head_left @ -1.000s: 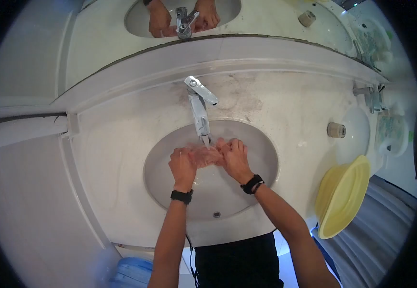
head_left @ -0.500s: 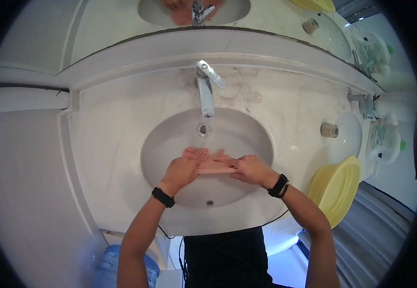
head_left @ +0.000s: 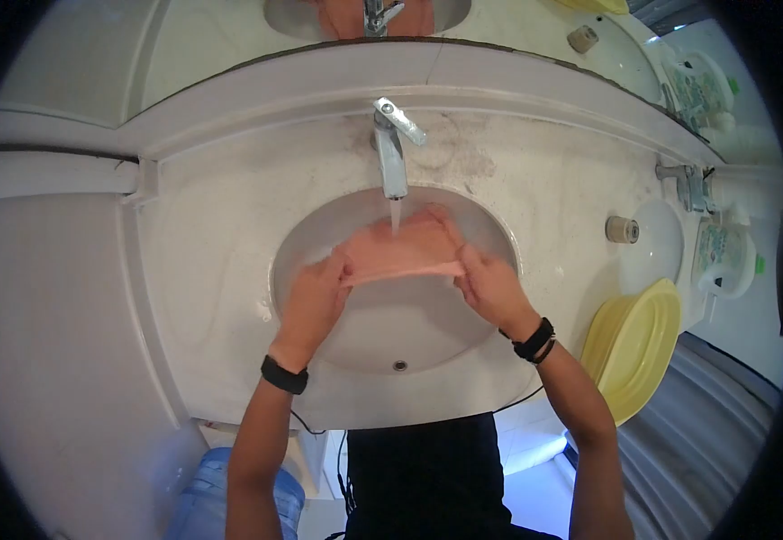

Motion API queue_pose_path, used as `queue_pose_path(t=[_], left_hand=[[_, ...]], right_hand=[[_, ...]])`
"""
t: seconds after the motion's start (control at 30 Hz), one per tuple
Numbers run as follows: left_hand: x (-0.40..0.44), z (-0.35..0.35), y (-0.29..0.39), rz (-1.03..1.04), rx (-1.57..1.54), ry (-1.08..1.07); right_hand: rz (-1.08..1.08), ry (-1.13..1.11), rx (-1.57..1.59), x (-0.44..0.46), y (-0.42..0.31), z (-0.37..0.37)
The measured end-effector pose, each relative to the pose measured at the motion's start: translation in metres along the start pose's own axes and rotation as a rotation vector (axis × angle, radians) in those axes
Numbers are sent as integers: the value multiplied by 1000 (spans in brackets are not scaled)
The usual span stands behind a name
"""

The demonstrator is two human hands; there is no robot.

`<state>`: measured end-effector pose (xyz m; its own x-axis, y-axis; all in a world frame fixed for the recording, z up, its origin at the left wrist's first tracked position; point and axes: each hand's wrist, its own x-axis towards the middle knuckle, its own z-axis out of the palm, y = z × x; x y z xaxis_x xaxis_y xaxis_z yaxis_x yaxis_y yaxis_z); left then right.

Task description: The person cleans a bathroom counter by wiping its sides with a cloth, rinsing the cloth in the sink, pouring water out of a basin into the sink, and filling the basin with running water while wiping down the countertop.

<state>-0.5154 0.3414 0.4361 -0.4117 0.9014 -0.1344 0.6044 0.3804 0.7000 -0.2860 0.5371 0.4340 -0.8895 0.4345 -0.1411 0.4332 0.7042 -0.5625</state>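
Observation:
A wet-looking pink cloth [head_left: 400, 249] is spread across the back half of the oval sink [head_left: 391, 333]. My left hand [head_left: 319, 292] pinches its near left corner, and my right hand [head_left: 492, 286] grips the near right corner. Between them the near edge is stretched fairly straight. Water runs from the chrome faucet [head_left: 392, 166] onto the cloth's far part. The drain is hidden beneath the cloth, while the small overflow hole [head_left: 400, 365] shows at the near side of the basin.
A yellow plastic basin [head_left: 634, 346] leans at the counter's right end. Close by are a small beige cylinder [head_left: 623, 229], a second faucet [head_left: 687, 186] and a white bottle with a green cap [head_left: 724, 256]. A mirror runs behind the counter. A blue container [head_left: 229, 495] stands on the floor at lower left.
The bunched cloth has been spread out and moved forward under the running water. My hands have moved farther apart, each still gripping the cloth.

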Motion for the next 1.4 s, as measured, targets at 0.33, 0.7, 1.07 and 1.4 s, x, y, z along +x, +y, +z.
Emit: queue_pose_path(t=[0.33, 0.7, 1.07, 1.4], left_hand=[[-6, 127, -88, -427, 293, -13], [62, 194, -97, -1041, -1432, -206], [64, 245, -115, -953, -863, 265], [53, 201, -78, -975, 60, 189]], right_hand=[[898, 224, 199, 14, 38, 106], [942, -226, 871, 77, 41, 210], [735, 175, 255, 92, 38, 234], [701, 349, 117, 56, 45, 224]])
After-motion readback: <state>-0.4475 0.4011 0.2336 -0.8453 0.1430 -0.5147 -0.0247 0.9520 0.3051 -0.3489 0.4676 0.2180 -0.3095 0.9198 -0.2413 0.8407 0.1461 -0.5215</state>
